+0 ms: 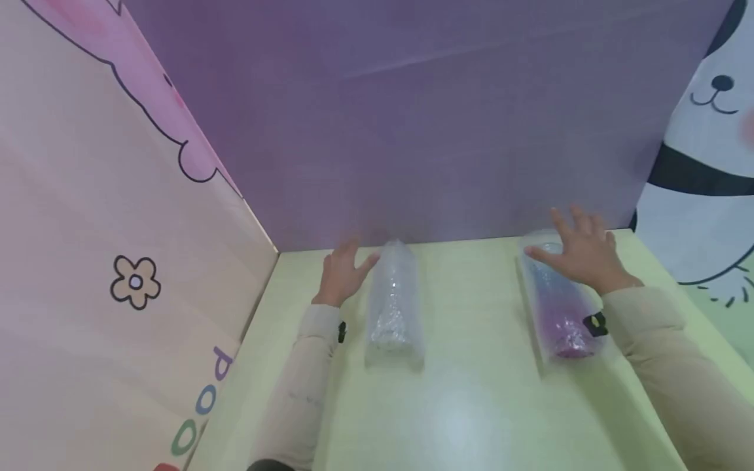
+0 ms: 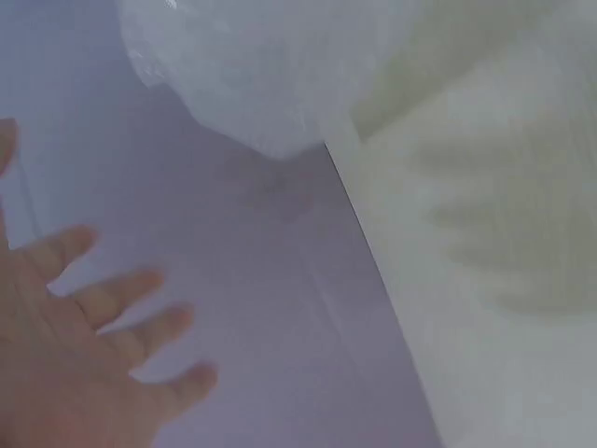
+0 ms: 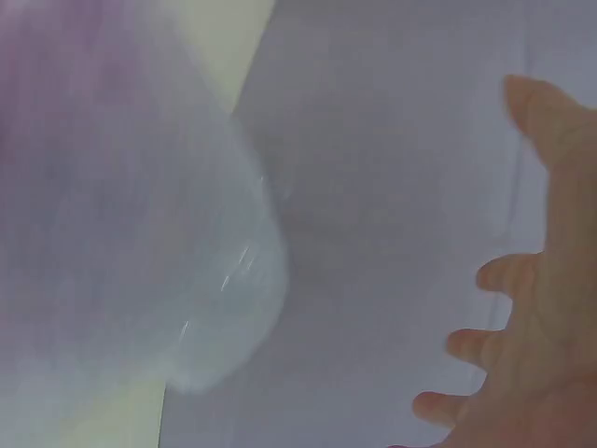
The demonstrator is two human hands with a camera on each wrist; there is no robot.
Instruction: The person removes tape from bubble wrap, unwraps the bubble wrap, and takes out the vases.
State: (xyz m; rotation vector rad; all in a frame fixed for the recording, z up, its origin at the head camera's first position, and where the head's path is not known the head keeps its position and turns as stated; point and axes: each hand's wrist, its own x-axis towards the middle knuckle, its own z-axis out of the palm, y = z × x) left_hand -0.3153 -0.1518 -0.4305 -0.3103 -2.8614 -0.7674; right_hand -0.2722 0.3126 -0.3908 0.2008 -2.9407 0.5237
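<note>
Left hand [image 1: 341, 275] beside clear package [image 1: 393, 307], right hand [image 1: 588, 254] over purple package [image 1: 558, 311]

On my pale tabletop [image 1: 471, 327] lie a clear wrapped package [image 1: 393, 307] near the far edge, left of middle, and a blue-purple wrapped package [image 1: 559, 314] near the far right corner.

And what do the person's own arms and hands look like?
The left hand and right hand wear no gloves. Long pale beige cloth sleeves reach both wrists. A small black object shows at the left cuff; another black object, yellowish-centred, at the right.
</note>
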